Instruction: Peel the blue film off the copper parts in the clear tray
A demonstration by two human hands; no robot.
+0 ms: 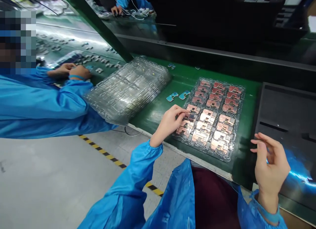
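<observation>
A clear plastic tray (228,156) lies on the green bench, with rows of copper-coloured circuit boards (207,115) in its pockets. Over its left column, my left hand (171,120) has thumb and fingers pinched together on a small dark circuit board (190,117), partly covered by the fingertips. My right hand (271,163) hovers to the right of the tray, fingers curved and apart, with nothing visible in it. Two blue circuit boards (184,95) rest on the bench just beyond my left hand.
A tall stack of clear trays (138,87) stands to the left. At the right is a black panel (291,117). Another person's hands (80,71) work at the far left, near many scattered boards (98,59). A green post (98,24) slants down behind the stack.
</observation>
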